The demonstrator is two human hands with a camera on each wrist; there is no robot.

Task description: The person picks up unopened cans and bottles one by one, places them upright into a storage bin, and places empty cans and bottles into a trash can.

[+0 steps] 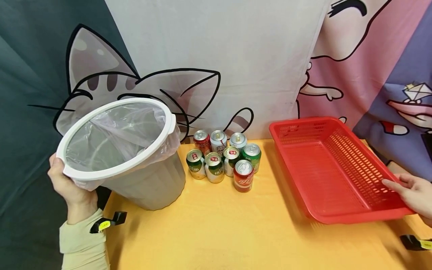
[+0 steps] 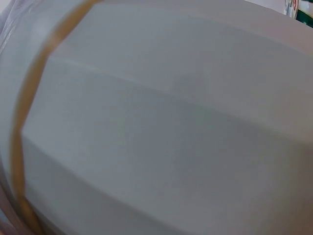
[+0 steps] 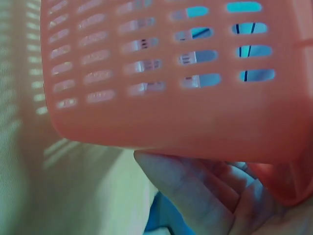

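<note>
A grey trash bin [image 1: 148, 187] with a white rim and a clear plastic liner [image 1: 125, 131] leans at the table's left side, its mouth tilted up. My left hand [image 1: 72, 189] grips the rim at its left, the thumb over the edge. The bin's grey wall [image 2: 161, 122] fills the left wrist view; the hand barely shows there. At the right, my right hand [image 1: 413, 193] holds the near right edge of a red plastic basket [image 1: 324, 165]. The slotted basket wall and the hand's fingers [image 3: 171, 181] show in the right wrist view. No contents are visible in the basket.
Several drink cans stand upright in a cluster mid-table, among them a red can [image 1: 243, 180] in front and a green can [image 1: 252, 155]. The yellow tabletop [image 1: 229, 228] ends at a curtain [image 1: 219, 41] printed with cartoon animals.
</note>
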